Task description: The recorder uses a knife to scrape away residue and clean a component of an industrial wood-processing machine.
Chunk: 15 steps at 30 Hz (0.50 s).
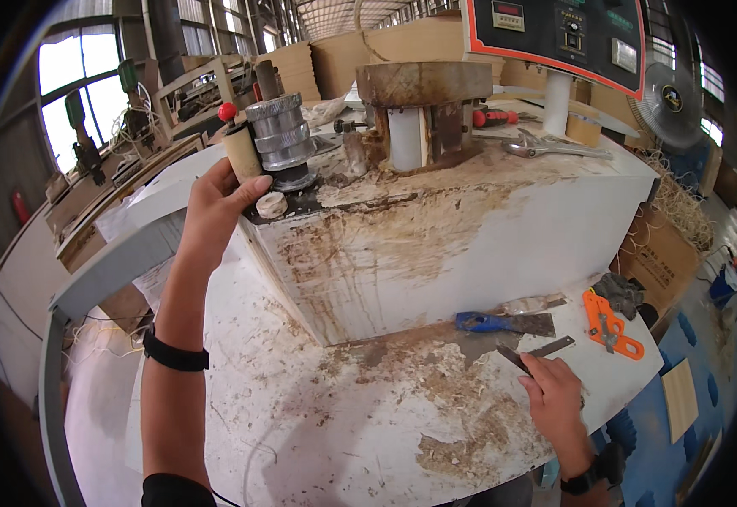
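Note:
My left hand (218, 207) is wrapped round the lower end of a beige cylinder (242, 153), thumb across its front. A red ball knob (227, 111) shows just above. Beside it stands a stack of knurled metal rollers (280, 135), and a small pale round piece (272, 204) lies by my thumb. My right hand (554, 401) is low over the white lower surface, fingers closed on a narrow dark metal strip (513, 358). A second grey strip (552, 346) shows just beyond the fingertips; whether the two are joined I cannot tell.
Glue-like brown residue marks the white machine box (470, 253). A blue-handled scraper (503, 323), an orange cutter (611, 325) and a dark cloth (622, 294) lie at right. Above are a rusty round housing (423, 84), a wrench (558, 149), a red-handled screwdriver (495, 118) and a control panel (558, 38).

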{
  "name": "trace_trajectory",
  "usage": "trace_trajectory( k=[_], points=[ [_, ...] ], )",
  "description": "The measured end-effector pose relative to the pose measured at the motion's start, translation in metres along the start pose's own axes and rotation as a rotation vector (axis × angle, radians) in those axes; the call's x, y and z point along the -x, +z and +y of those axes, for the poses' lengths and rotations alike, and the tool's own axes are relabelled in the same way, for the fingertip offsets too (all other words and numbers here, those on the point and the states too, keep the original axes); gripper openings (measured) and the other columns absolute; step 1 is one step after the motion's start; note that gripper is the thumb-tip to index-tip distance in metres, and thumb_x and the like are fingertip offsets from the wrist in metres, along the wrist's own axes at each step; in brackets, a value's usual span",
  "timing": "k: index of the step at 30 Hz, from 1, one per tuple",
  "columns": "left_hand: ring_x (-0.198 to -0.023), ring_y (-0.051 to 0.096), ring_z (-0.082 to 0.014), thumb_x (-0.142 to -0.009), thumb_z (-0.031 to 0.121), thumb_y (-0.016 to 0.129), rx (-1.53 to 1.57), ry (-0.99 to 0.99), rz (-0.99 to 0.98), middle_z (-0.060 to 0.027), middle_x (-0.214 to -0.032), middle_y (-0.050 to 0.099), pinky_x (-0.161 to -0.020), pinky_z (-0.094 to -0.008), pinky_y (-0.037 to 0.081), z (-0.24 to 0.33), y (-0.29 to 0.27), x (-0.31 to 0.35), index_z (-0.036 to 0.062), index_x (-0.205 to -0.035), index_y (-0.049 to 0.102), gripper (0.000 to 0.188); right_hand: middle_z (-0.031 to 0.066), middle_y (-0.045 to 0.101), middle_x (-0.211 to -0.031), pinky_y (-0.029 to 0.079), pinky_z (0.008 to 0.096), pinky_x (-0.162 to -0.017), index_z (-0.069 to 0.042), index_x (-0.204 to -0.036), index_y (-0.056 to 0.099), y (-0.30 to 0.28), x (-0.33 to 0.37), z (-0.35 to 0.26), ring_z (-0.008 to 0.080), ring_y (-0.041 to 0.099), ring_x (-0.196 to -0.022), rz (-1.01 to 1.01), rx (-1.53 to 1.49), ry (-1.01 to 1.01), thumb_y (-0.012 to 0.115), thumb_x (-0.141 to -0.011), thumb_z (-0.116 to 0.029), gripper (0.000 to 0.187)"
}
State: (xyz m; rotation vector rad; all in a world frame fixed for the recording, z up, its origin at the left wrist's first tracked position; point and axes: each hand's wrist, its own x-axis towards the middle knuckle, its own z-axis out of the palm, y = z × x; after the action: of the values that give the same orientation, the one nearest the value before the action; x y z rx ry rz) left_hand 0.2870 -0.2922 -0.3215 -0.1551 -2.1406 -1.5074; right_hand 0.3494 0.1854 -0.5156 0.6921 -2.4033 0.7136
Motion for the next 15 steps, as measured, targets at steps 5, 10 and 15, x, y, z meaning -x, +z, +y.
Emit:
trace_trajectory(
  k=[5,10,15],
  points=[
    [-0.127,0.053,-0.0186,-0.099,0.012,0.059,0.196,0.141,-0.225,-0.0109,-0.134,0.059,-0.11,-0.0327,0.036,0.0,-0.016,0.009,-0.0062,-0.142,0.044,0.049,0.0123,0.068,-0.096,0.05,0.0415,-0.069,-0.003,-0.115,0.068,-0.001,0.003,0.004,0.0332,0.06,-0.079,-0.012,-0.018,0.03,0.073,-0.077,-0.003,0.038],
    [-0.111,0.058,-0.0105,-0.099,0.022,0.064,0.075,0.022,-0.032,-0.0072,-0.12,0.066,-0.102,-0.0275,0.041,-0.006,-0.01,-0.004,-0.005,-0.132,0.057,0.044,0.0135,0.069,-0.096,0.05,0.0415,-0.069,-0.002,-0.114,0.068,0.003,0.0,0.005,0.034,0.06,-0.078,-0.009,-0.041,0.045,0.073,-0.078,-0.002,0.037],
    [-0.106,0.06,-0.0104,-0.094,0.016,0.07,-0.049,0.183,0.011,-0.0058,-0.118,0.068,-0.097,-0.0255,0.044,-0.003,0.011,0.005,-0.0039,-0.13,0.057,0.043,0.0147,0.069,-0.096,0.05,0.0408,-0.069,-0.001,-0.113,0.068,0.0,-0.002,0.001,0.0334,0.06,-0.078,-0.025,-0.035,0.101,0.073,-0.077,-0.002,0.036]
  ],
)
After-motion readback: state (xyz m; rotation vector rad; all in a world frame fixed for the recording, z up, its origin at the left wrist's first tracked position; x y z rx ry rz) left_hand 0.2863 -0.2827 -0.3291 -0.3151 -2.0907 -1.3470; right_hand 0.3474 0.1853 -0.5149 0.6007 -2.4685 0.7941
